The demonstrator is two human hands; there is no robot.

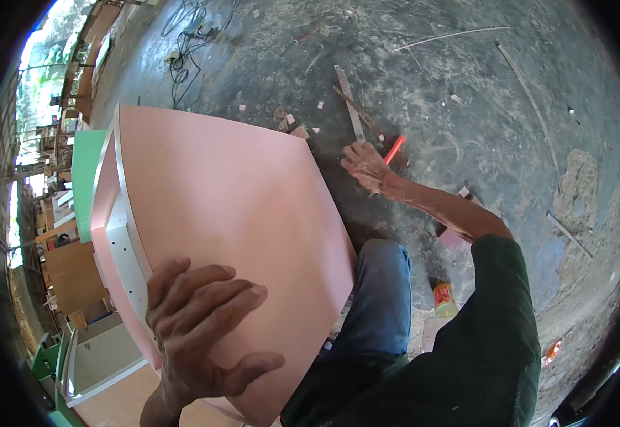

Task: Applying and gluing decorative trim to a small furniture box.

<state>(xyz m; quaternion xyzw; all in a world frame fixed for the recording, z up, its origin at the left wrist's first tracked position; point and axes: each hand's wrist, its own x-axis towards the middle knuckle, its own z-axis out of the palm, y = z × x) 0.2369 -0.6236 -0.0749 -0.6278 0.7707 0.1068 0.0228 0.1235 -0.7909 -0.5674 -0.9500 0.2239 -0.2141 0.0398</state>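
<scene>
Filling the view from nine o'clock to the centre, the pink panel [217, 213] stands tilted on the dusty concrete floor [466, 92], its white drilled edge [128, 256] toward nine. My left hand [200, 324] lies flat on its face at seven o'clock, fingers [242, 295] spread apart. My right hand [367, 167] reaches down to the floor at one o'clock, fingers loosely apart, just beside a red pencil [395, 149].
</scene>
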